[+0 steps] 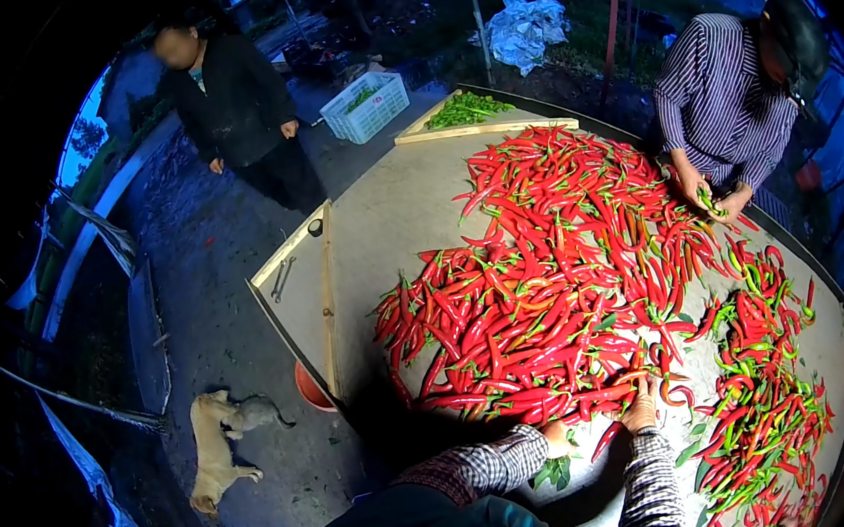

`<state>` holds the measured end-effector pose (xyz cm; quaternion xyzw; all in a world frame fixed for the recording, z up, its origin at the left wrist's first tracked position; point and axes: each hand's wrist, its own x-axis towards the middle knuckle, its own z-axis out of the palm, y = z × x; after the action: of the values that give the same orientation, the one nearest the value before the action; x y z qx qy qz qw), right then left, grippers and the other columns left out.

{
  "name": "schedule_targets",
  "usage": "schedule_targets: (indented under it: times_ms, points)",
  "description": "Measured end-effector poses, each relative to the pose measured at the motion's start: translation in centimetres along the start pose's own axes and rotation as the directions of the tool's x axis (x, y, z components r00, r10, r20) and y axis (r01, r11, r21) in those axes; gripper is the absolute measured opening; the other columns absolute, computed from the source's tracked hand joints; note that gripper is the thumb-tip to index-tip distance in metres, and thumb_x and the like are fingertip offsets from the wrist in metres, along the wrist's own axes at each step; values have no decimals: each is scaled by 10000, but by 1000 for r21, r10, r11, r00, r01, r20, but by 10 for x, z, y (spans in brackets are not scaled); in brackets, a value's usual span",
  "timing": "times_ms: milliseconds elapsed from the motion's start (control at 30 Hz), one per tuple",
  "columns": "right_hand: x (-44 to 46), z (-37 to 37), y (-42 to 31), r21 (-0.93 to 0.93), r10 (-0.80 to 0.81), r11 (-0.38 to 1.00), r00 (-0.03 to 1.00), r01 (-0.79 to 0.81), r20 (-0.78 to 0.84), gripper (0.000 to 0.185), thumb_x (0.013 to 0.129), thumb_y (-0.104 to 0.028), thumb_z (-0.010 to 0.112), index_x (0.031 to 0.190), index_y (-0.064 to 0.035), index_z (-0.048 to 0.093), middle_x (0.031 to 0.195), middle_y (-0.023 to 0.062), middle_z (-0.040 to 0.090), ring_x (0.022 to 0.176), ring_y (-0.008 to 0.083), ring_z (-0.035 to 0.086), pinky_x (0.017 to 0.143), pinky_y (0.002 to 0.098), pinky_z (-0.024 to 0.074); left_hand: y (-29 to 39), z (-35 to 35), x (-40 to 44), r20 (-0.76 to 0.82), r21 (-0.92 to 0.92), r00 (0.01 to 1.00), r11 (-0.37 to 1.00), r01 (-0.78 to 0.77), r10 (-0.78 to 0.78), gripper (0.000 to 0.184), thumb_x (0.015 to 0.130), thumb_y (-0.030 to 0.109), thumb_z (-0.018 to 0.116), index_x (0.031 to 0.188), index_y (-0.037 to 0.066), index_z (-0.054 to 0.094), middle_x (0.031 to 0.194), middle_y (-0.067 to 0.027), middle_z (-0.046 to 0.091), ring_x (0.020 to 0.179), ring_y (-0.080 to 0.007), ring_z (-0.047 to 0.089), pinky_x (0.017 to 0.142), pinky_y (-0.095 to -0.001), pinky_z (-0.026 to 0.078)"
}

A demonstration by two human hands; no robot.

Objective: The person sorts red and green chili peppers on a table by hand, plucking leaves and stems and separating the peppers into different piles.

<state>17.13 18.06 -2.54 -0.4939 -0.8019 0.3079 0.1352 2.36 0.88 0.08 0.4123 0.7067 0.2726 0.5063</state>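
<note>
A broad heap of red chili peppers (508,326) with green stems covers the middle of the table. My left hand (558,439) rests at the heap's near edge, beside some green leaves (558,471); its fingertips are largely hidden. To its right, my right hand (641,407) reaches into the same edge, its fingers bent together around a red chili pepper, partly hidden. A single red chili pepper (606,441) lies between my hands. On the right lies a second pile of mixed red and green, curved peppers (755,395).
Across the table (366,198), a person in a striped shirt (718,87) holds green peppers. Another person (237,99) stands near a white crate (365,108). Wood strips (328,302) edge a corner holding wrenches (284,279). Floor at left: a dog (212,447), a cat (258,414) and a red bucket (313,388).
</note>
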Motion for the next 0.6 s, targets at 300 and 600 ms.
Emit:
schedule_targets:
  times_ms: [300, 600]
  points:
    - [-1, -3, -5, -18, 34, 999, 999, -34, 4, 1182, 257, -271, 901, 1274, -111, 320, 1340, 204, 245, 1208, 374, 328, 993, 390, 357, -19, 11, 15, 73, 25, 995, 998, 60, -62, 438, 594, 176, 712, 1009, 88, 605, 810, -115, 635, 763, -221, 605, 714, -332, 475]
    - [-1, -2, -5, -22, 4, 1000, 1000, -5, -17, 1206, 232, -260, 903, 1276, -90, 325, 1334, 200, 252, 1207, 364, 335, 982, 374, 371, -10, 5, 8, 46, -23, 999, 1000, 12, -11, 367, 611, 154, 697, 959, 65, 622, 754, -94, 636, 702, -188, 606, 674, -315, 475]
